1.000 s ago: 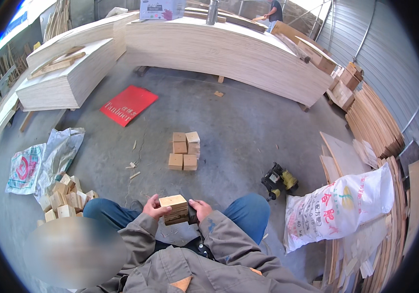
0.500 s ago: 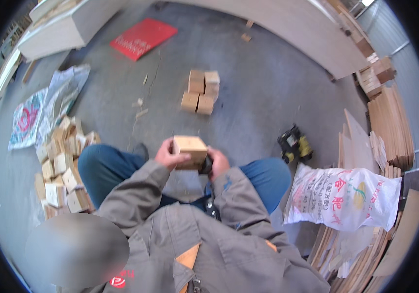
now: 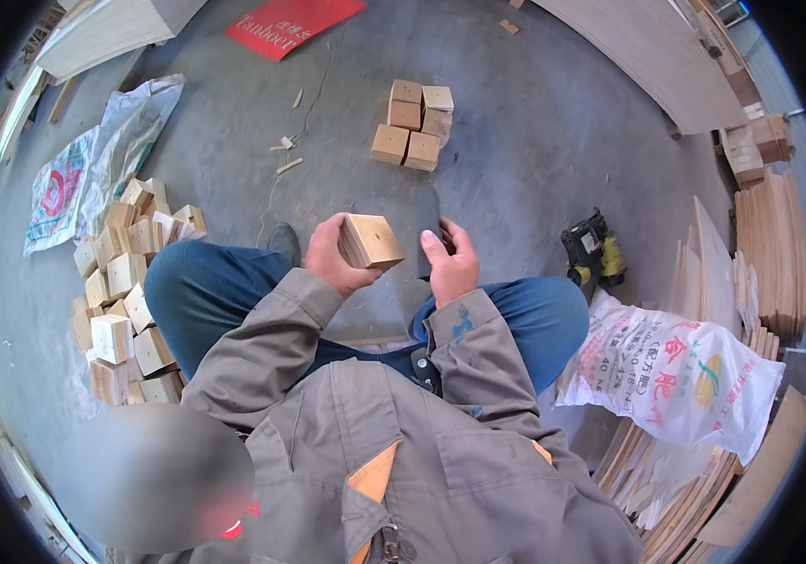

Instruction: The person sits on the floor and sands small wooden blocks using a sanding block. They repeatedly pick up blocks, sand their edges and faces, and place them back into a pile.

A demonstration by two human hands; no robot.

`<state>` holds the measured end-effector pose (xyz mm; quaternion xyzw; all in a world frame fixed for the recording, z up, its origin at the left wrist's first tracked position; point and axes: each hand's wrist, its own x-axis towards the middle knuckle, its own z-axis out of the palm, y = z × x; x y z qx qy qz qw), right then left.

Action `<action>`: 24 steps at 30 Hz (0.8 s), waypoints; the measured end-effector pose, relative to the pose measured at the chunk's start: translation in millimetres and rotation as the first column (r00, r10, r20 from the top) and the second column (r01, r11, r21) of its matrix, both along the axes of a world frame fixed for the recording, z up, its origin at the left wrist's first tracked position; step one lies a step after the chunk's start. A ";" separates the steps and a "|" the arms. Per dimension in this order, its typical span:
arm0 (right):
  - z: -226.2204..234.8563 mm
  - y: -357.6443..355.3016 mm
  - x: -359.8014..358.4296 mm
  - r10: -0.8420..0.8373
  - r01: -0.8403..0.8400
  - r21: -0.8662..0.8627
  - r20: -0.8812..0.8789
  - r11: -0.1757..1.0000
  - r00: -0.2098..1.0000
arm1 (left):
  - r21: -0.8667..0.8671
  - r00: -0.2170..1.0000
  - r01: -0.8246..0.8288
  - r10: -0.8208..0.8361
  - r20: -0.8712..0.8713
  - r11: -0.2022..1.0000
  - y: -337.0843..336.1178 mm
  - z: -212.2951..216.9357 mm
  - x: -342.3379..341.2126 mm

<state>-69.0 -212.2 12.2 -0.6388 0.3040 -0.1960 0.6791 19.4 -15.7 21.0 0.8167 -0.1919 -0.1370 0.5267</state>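
My left hand [image 3: 332,259] is closed around a squarish wooden block [image 3: 375,239], held up off the floor between my knees. The block's pale top face has a small dark mark near its middle, and layered edges show on its side. Just to the right, my right hand [image 3: 452,261] grips a dark grey, flat, narrow piece [image 3: 427,221] with the thumb on its face. That piece stands roughly upright, apart from the block; its exact kind cannot be made out.
Several similar blocks [image 3: 406,116] stand grouped on the floor ahead. A heap of blocks [image 3: 126,273] lies by my left knee. To the right are a black-and-yellow power tool [image 3: 594,247], a white printed sack [image 3: 671,376] and stacked boards [image 3: 772,254]. A red sheet [image 3: 292,23] lies far ahead.
My hands have moved apart. The block has tilted in my left hand, and the dark piece, earlier against the block's side, is now away from it. The view has shifted slightly.
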 end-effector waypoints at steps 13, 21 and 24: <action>1.1 0.4 -1.9 0.091 -0.252 -0.380 -0.394 0.890 0.915 | 0.096 0.977 0.076 -0.093 0.191 0.993 -1.7 3.2 -15.2; 15.1 27.3 -24.2 0.222 -0.250 -0.646 -0.127 0.721 0.967 | 0.111 0.977 0.027 -0.050 0.207 0.993 -2.9 4.3 -11.8; 3.7 10.8 5.9 0.121 -0.230 -0.619 -0.213 0.751 0.970 | 0.098 0.979 0.060 -0.078 0.188 0.993 -5.6 6.9 -16.7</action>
